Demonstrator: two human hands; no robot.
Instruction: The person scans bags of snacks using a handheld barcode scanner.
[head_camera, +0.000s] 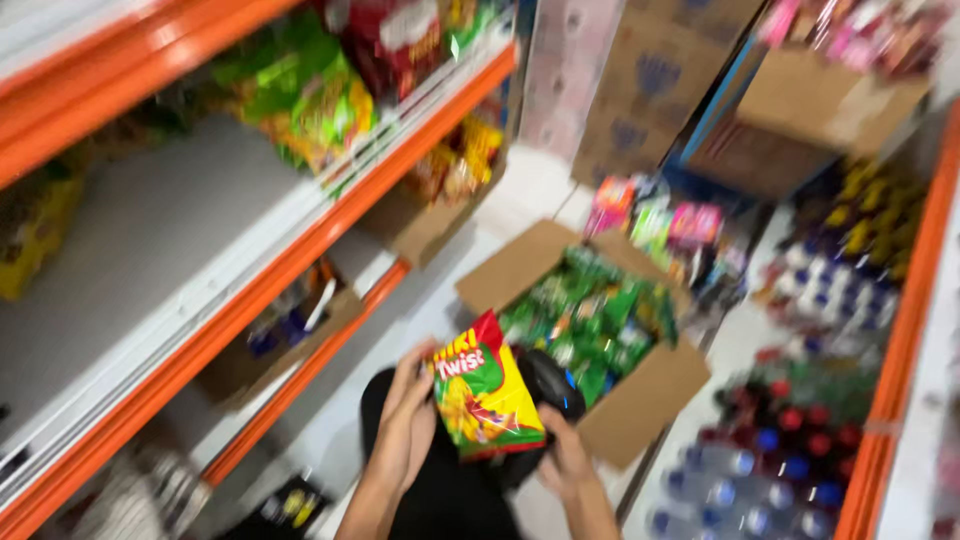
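Orange shelves (300, 250) (both sides), pale floor (530, 190)

Bare grey metal shelf (150, 240) to my left is open for a reach. Open brown cardboard box (640, 400) of green packets blocks ahead; plastic bottles (760, 450) crowd right.

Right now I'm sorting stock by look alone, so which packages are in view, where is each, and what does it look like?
Snack bag: between left hand and right hand; red, yellow, green pouch.
Open cardboard box: on the floor ahead, full of green bags.
Green-yellow bags: upper shelf, left.
Pink and green packs: beyond the box.
Bottles: lower right, red and blue caps.
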